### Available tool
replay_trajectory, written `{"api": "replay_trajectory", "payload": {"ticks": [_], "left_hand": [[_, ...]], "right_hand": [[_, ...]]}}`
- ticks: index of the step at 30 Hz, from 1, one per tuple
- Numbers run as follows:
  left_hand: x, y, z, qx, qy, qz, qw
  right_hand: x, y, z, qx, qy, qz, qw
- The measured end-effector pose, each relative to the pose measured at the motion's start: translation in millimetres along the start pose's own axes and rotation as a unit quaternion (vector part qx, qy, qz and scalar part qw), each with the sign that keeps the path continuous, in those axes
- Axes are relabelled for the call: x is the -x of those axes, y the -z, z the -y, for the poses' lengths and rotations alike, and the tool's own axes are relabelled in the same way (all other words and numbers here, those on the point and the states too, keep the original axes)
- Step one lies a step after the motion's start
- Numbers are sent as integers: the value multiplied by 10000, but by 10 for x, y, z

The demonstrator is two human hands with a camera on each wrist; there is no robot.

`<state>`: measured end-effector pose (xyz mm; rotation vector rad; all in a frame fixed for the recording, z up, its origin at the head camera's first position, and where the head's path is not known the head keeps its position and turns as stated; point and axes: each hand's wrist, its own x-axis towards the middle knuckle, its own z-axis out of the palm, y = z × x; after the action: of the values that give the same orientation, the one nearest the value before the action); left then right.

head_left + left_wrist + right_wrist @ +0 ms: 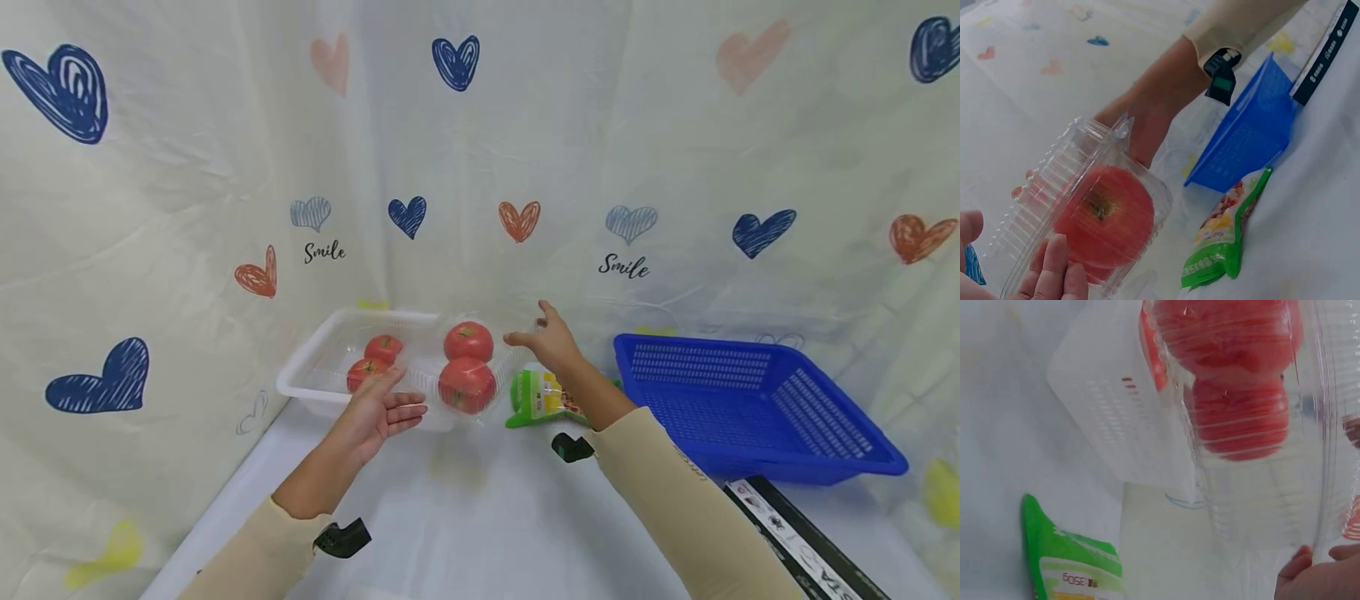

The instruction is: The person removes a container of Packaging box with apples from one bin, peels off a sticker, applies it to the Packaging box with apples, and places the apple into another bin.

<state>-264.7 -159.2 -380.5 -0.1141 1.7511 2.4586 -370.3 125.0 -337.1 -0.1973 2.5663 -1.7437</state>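
Note:
A clear plastic clamshell box point(495, 375) with two red tomatoes point(467, 385) is tilted up between the two hands. My left hand point(382, 412) lies at its near left side, fingers fairly straight; in the left wrist view, fingertips point(1054, 262) overlap the ridged plastic and the thumb stands apart. My right hand point(553, 340) grips the box's far right end, its thumb and a finger at the rim in the right wrist view. Through the ridged plastic, fingertips of this hand show in the left wrist view. Two more tomatoes point(383, 347) are in the white basket point(307, 371) behind my left hand.
A green food packet point(536, 398) lies under the right forearm. To the right stands a blue perforated basket point(757, 408), with a long black-and-white box point(806, 542) in front of it. A heart-printed curtain point(480, 150) hangs close behind the white table point(480, 517).

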Motion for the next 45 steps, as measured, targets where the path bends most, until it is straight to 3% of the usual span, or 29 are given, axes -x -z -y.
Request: {"api": "replay_trajectory", "payload": {"ticks": [7, 13, 16, 31, 37, 45], "left_hand": [[-26, -103, 51, -330, 85, 154, 9993], [-64, -156, 103, -639, 52, 180, 9978], [-93, -193, 128, -789, 80, 264, 9965], [-199, -414, 275, -1142, 296, 691, 9906], [-256, -454, 394, -1292, 462, 826, 9871], [-256, -521, 568, -1665, 791, 1330, 9738]], "right_hand": [[332, 156, -115, 59, -286, -466, 9985], [594, 297, -207, -303, -621, -583, 9959], [714, 396, -240, -173, -640, -612, 9959], [1332, 706, -481, 807, -1030, 98, 9914], [1573, 747, -625, 525, -1007, 184, 9934], [1853, 712, -908, 881, -1211, 170, 9886]]}}
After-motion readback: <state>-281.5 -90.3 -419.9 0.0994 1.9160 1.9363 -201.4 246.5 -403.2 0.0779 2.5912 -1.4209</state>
